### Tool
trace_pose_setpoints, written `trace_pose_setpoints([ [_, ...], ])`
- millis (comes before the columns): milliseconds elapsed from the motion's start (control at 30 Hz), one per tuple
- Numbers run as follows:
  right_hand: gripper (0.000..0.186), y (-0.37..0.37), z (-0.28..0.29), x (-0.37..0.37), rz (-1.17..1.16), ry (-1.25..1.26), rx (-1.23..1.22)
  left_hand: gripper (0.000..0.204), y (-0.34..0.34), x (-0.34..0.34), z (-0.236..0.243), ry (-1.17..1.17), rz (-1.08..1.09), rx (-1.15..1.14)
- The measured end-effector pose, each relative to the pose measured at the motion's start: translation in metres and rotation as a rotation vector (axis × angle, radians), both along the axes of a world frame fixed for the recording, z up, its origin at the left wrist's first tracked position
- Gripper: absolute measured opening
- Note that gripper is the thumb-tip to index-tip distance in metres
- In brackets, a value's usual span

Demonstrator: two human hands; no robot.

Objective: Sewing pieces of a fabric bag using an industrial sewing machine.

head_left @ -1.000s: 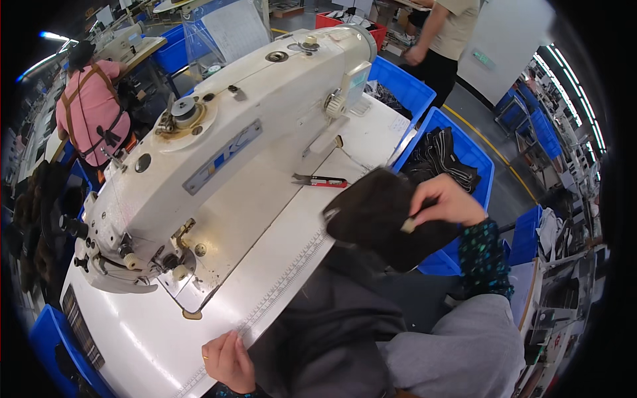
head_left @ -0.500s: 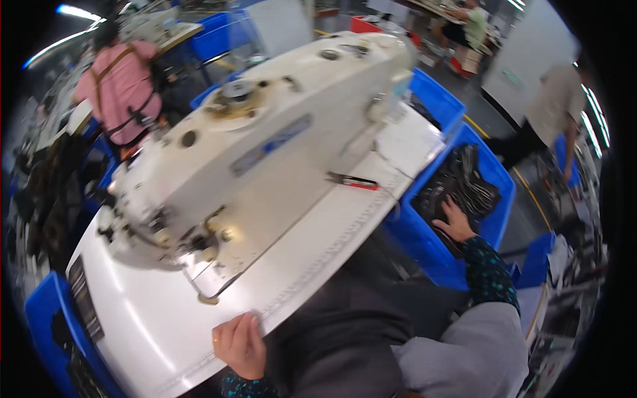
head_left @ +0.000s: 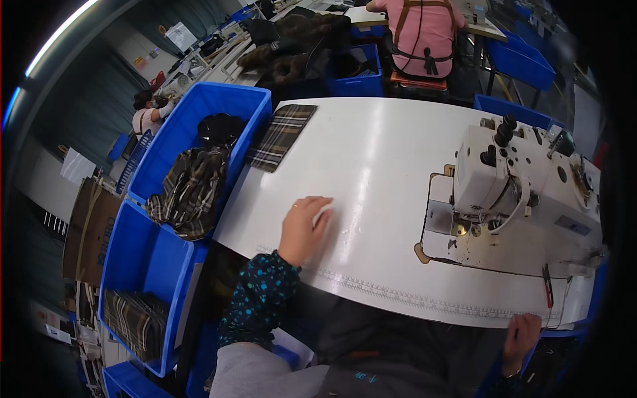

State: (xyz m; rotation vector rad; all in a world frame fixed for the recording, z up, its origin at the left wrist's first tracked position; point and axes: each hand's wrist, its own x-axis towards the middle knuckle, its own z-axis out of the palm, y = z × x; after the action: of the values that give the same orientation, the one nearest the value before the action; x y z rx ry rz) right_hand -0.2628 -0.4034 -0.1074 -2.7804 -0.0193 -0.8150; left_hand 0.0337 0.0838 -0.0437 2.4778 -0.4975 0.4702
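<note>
Over the left half of the white sewing table [head_left: 371,159], my left hand [head_left: 304,232] has its fingers stretched loosely to the right, thumb apart, holding nothing. At the table's front right edge is my right hand [head_left: 522,339], its fingers folded in and no cloth showing in it. A pair of red-handled thread snips [head_left: 548,286] lies just beyond it. The white sewing machine [head_left: 524,176] stands on the table's right side, its needle area over a metal plate. A stack of plaid cloth pieces [head_left: 284,136] lies at the table's far left corner.
Left of the table, a blue bin [head_left: 262,99] holds crumpled plaid cloth [head_left: 192,189]. A nearer blue bin [head_left: 149,239] contains flat plaid pieces [head_left: 137,324]. Beyond the table sits a person in pink [head_left: 423,36]. A printed ruler strip [head_left: 398,292] runs along the front edge.
The view has swung left, bringing the left-hand bins into sight. My right hand has left the dark striped cloth in the right-hand bin for the table edge. My left hand is now over the tabletop.
</note>
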Motion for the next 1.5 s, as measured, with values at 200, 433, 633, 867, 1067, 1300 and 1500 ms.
trace_pose_setpoints([
  [200, 0.029, 0.077, 0.016, 0.077, 0.199, 0.091, 0.072, 0.022, 0.110, 0.100, -0.020, -0.188, 0.260, 0.259],
  [433, 0.040, 0.073, 0.015, 0.073, 0.196, 0.134, -0.020, 0.019, 0.115, 0.151, -0.025, -0.008, 0.478, 0.511],
  [633, 0.043, 0.080, 0.018, 0.074, 0.202, 0.135, -0.070, 0.021, 0.137, 0.154, -0.018, -0.037, 0.423, 0.389],
  [867, 0.041, 0.083, 0.021, 0.079, 0.207, 0.122, -0.051, 0.015, 0.076, 0.113, 0.008, -0.239, 0.109, 0.173],
  [1067, 0.047, 0.134, 0.026, 0.096, 0.454, 0.162, 0.166, 0.023, -0.059, -0.006, -0.021, 0.569, -0.468, -0.258],
  [1300, 0.061, 0.216, 0.038, 0.137, 0.572, 0.260, 0.015, 0.031, -0.045, -0.026, 0.018, 0.189, -0.397, -0.307],
  [1500, 0.051, 0.182, 0.031, 0.131, 0.427, 0.291, -0.014, 0.021, 0.141, 0.036, 0.110, -0.532, 0.525, 0.097],
])
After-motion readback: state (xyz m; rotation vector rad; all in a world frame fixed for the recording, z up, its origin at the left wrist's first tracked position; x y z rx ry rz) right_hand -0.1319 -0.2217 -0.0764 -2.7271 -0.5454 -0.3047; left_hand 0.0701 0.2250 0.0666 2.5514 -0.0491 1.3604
